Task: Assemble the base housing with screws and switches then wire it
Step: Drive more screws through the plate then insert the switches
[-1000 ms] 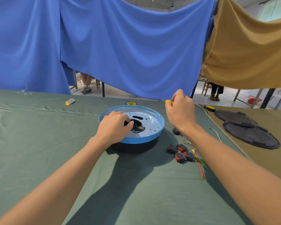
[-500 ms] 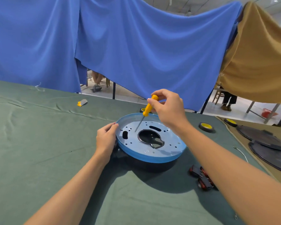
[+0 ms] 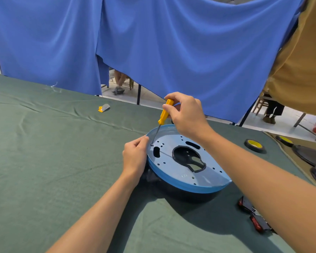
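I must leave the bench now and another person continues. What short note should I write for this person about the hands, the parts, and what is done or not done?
Right hand grips the yellow screwdriver, tip down at a hole near the left rim of the base housing.
Left hand holds that rim to steady it.
Switches lie loose on the green cloth, right of the housing.
Done: housing is in place and one hole is being worked; the screw itself is too small to see.
Left: the other holes, fitting the switches, then wiring. No wires show on the housing.
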A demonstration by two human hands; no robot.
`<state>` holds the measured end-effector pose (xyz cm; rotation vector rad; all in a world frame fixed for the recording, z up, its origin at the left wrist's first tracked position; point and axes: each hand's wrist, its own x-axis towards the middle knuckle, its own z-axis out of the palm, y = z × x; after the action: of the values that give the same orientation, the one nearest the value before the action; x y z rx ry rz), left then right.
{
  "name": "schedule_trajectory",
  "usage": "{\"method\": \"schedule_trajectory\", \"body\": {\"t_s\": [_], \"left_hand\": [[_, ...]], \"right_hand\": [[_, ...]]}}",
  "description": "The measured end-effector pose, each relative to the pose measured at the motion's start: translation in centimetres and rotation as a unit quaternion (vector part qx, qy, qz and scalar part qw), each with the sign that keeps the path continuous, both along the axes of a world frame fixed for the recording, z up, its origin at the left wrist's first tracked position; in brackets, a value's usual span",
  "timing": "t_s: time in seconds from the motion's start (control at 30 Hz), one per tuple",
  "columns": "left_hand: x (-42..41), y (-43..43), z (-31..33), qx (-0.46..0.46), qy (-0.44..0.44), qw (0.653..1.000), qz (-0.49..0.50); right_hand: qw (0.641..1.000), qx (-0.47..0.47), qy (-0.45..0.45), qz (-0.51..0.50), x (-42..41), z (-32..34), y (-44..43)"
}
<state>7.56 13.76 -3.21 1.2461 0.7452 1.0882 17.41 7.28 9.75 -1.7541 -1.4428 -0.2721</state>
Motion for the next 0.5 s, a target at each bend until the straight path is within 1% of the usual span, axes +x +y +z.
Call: {"method": "schedule_trajectory", "body": {"t_s": [0.23,0.5], "left_hand": [[0.06,0.11,-0.19,0.017,0.002,1.0,0.009],[-0.09,-0.17,0.23,0.004,0.013,1.0,0.002]], "right_hand": [[1.0,-0.01,-0.01,-0.002,0.28,-0.32,0.33],[0.999,-0.037,-0.006,-0.007,0.63,-0.23,0.6]]}}
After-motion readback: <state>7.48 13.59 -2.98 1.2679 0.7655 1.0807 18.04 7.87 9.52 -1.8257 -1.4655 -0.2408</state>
